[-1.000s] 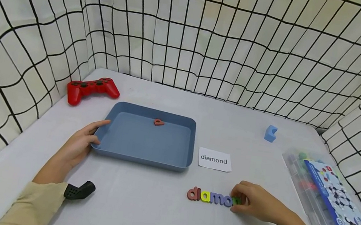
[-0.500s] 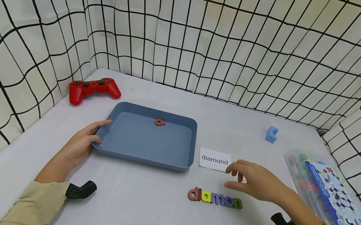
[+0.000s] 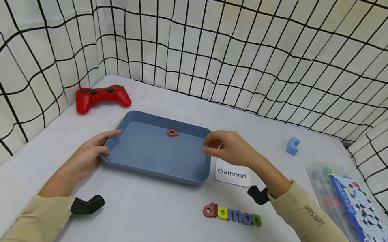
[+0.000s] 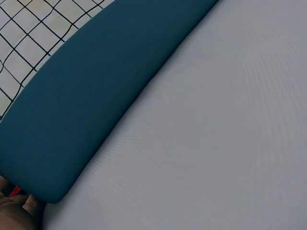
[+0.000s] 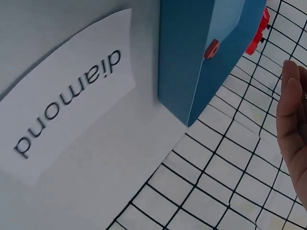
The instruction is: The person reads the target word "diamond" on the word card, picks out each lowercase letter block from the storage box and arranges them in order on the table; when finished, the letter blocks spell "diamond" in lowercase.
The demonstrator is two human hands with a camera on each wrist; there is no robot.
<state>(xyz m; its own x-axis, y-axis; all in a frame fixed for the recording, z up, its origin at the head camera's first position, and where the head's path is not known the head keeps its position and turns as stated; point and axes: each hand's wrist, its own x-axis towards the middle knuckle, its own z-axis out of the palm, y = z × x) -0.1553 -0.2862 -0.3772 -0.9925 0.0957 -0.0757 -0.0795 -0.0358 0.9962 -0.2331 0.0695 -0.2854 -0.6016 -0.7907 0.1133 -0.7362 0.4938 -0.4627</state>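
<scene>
My left hand (image 3: 82,159) rests against the left end of the blue tray (image 3: 150,171), thumb and a finger over its rim. Inside the tray, near the back wall, lies one small red letter d (image 3: 172,133). My right hand (image 3: 231,147) hovers over the tray's right edge, fingers loosely bent, nothing seen between them. Below it a white card (image 3: 232,179) reads "diamond". Nearer me, a row of coloured letters (image 3: 232,214) spells "diamon" on the table. The right wrist view shows the red letter d (image 5: 211,49) in the tray, apart from the fingers.
A red game controller (image 3: 103,98) lies at the back left. A small light-blue block (image 3: 292,146) sits at the back right. On the right is a clear plastic box (image 3: 323,175) with a blue-and-white booklet (image 3: 366,213) on it. Black netting surrounds the table.
My right hand has left the green n at the end of the letter row and moved up and left, over the card to the tray's right edge. The left hand stays at the tray.
</scene>
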